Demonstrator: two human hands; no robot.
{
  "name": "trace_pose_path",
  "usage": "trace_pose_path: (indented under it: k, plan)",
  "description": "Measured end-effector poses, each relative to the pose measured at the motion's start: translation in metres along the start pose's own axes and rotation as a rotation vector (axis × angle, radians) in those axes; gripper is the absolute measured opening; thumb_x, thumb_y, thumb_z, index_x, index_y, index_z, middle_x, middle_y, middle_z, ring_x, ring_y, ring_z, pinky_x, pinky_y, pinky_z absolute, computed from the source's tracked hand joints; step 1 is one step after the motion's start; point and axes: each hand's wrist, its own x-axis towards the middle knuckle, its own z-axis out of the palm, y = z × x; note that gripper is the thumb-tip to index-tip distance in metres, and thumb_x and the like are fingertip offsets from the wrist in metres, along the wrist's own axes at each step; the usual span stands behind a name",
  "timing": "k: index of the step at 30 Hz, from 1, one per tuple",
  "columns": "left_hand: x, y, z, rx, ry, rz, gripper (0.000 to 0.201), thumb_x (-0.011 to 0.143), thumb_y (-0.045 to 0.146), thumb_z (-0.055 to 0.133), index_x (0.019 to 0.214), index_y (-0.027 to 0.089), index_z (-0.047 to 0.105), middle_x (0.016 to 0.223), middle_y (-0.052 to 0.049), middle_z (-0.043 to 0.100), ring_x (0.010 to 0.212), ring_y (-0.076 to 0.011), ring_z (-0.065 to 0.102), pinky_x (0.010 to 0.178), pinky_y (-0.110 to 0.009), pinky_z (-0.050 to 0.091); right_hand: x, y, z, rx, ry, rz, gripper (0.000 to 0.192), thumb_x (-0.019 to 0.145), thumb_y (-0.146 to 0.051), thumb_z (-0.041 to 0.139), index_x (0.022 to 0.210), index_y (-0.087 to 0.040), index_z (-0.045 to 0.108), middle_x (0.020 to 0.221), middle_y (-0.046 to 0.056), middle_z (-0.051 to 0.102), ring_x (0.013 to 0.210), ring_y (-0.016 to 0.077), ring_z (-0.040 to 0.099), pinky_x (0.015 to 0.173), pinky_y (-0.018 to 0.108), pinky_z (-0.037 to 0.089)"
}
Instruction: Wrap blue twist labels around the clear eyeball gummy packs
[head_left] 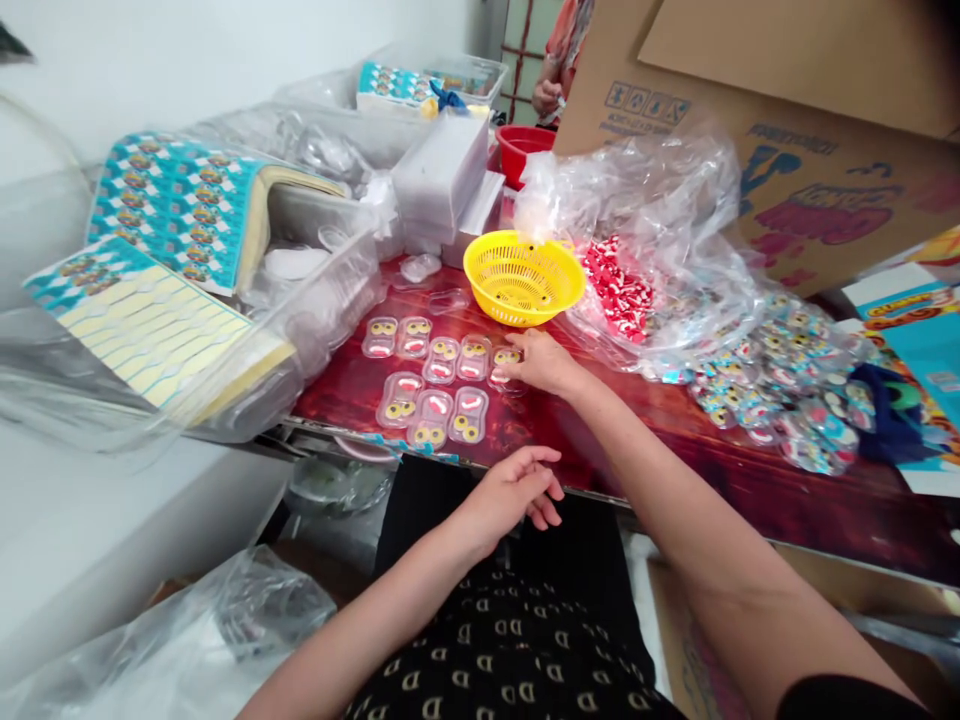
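The right hand (546,362) reaches over a shell (500,357), the rightmost of the back row. Its thumb lies across that shell and its forefinger is bent at the far edge, the two set apart; whether they pinch anything I cannot tell. Two yellow rings show in this shell just beside the thumb, and the rest is partly covered by the hand.

The left hand (517,490) hangs at the near edge of the table (660,420), nearer the body than the right hand, palm turned inward, fingers loosely bent and parted, with nothing seen in its grasp.

Four more back-row shells (441,360) run leftward from the right hand. Three front-row shells (430,418) lie ahead of the left hand and to its left, their yellow rings toward the body and their red-and-white pieces away from it. In the four back-row shells this order is reversed.

Just beyond the right hand stands a yellow basket (487,288). Farther out and to that hand's right, red-and-white pieces (619,290) lie in a clear bag (675,190); well to its right is a heap of packs (780,370). Well to the left of both hands, a bin (349,275) holds clear plastic, beside printed cards (202,210).
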Motion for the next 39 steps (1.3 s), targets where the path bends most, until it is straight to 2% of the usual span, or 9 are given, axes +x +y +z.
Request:
trace_pose_path:
  k: [5,9,16,19,23,27,34,37,39]
  plan:
    - [-0.002,0.004,0.002,-0.049,0.007,-0.001,0.040,0.085,0.038,0.071,0.116,0.017,0.058,0.090,-0.002,0.064,0.062,-0.0124,0.067,0.057,-0.025,0.046,-0.006,0.000,0.000,0.176,-0.017,0.098,0.037,0.072,-0.039,0.084,0.101,-0.018,0.078,0.101,0.008,0.075,0.093,0.0268,0.071,0.083,0.035,0.052]
    - [-0.002,0.004,0.005,-0.085,0.030,0.005,0.044,0.084,0.039,0.072,0.119,0.018,0.056,0.099,-0.005,0.067,0.065,-0.0140,0.070,0.057,-0.025,0.049,-0.022,0.004,0.002,0.376,0.017,0.121,0.027,0.066,-0.035,0.085,0.082,-0.018,0.072,0.084,0.003,0.073,0.079,0.0211,0.067,0.074,0.032,0.049]
    - [-0.003,0.003,0.006,-0.139,0.077,-0.001,0.023,0.093,0.034,0.063,0.106,0.016,0.058,0.097,-0.008,0.071,0.068,-0.0159,0.072,0.060,-0.026,0.053,-0.066,0.014,-0.003,1.025,0.022,0.200,0.038,0.063,-0.035,0.084,0.091,-0.019,0.064,0.073,-0.004,0.068,0.064,0.0127,0.060,0.064,0.027,0.048]
    - [-0.006,0.008,0.007,-0.200,0.090,0.010,0.033,0.101,0.047,0.050,0.111,0.015,0.058,0.101,-0.012,0.073,0.073,-0.0191,0.073,0.066,-0.030,0.056,-0.095,0.019,-0.021,1.124,0.030,0.176,0.044,0.066,-0.036,0.086,0.103,-0.020,0.068,0.080,-0.004,0.070,0.066,0.0109,0.061,0.066,0.026,0.049]
    - [-0.003,0.016,0.013,-0.341,-0.062,-0.011,0.053,0.104,0.058,0.035,0.128,0.017,0.059,0.116,-0.016,0.074,0.093,-0.0270,0.076,0.080,-0.038,0.059,-0.133,0.020,-0.037,1.103,-0.055,0.094,0.037,0.074,-0.038,0.084,0.106,-0.022,0.074,0.086,-0.002,0.074,0.072,0.0118,0.065,0.070,0.026,0.052]
    - [0.002,0.020,0.023,-0.417,-0.204,-0.055,0.042,0.105,0.044,0.042,0.130,0.016,0.061,0.106,-0.012,0.077,0.094,-0.0275,0.077,0.082,-0.038,0.058,-0.155,0.018,-0.031,1.045,-0.021,0.033,0.036,0.079,-0.037,0.081,0.112,-0.022,0.074,0.085,-0.002,0.073,0.069,0.0109,0.065,0.066,0.025,0.053]
    - [0.000,0.014,0.035,-0.495,-0.237,-0.031,0.032,0.103,0.029,0.046,0.113,0.011,0.070,0.096,-0.011,0.077,0.089,-0.0226,0.075,0.084,-0.035,0.058,-0.170,0.013,-0.017,0.903,0.219,-0.027,0.045,0.081,-0.035,0.078,0.125,-0.026,0.072,0.104,0.003,0.073,0.085,0.0149,0.066,0.076,0.029,0.056]
    - [0.000,0.010,0.037,-0.497,-0.241,-0.033,0.037,0.105,0.032,0.042,0.110,0.010,0.071,0.093,-0.011,0.077,0.085,-0.0212,0.074,0.081,-0.034,0.058,-0.175,0.011,-0.017,0.856,0.210,-0.016,0.045,0.081,-0.036,0.078,0.125,-0.027,0.073,0.103,0.003,0.073,0.084,0.0160,0.065,0.074,0.029,0.056]
    - [-0.001,0.007,0.036,-0.448,-0.241,-0.035,0.041,0.106,0.037,0.040,0.110,0.010,0.070,0.091,-0.012,0.076,0.082,-0.0211,0.074,0.075,-0.032,0.057,-0.178,0.010,-0.017,0.863,0.182,0.012,0.046,0.082,-0.037,0.077,0.126,-0.026,0.072,0.096,0.002,0.073,0.075,0.0140,0.063,0.067,0.027,0.054]
